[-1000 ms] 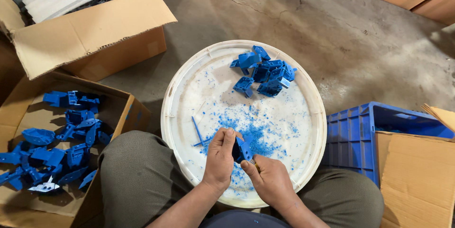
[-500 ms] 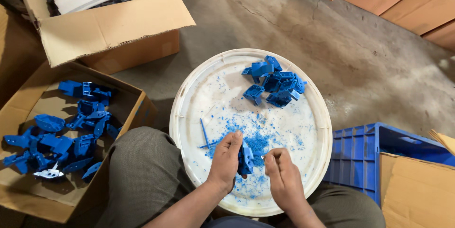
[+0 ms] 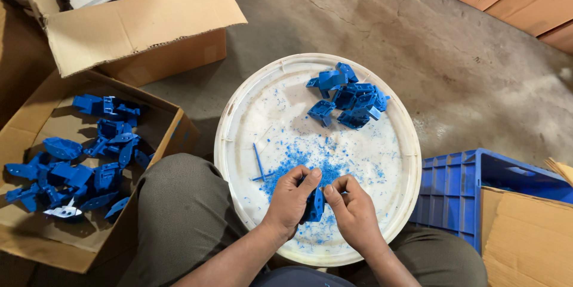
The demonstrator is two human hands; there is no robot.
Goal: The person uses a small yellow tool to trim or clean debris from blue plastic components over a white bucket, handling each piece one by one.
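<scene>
Head view shows the left hand and right hand pinching one blue part above the white lid's lower edge, with bare lid at upper left.

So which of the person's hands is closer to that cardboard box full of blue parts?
The left. The left hand is on the side toward the cardboard box at the person's left; the right hand is farther away, on the far side of the small blue part both hold.

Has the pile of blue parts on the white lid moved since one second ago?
No. The pile of blue parts lies at the same far-right spot on the white lid.
</scene>
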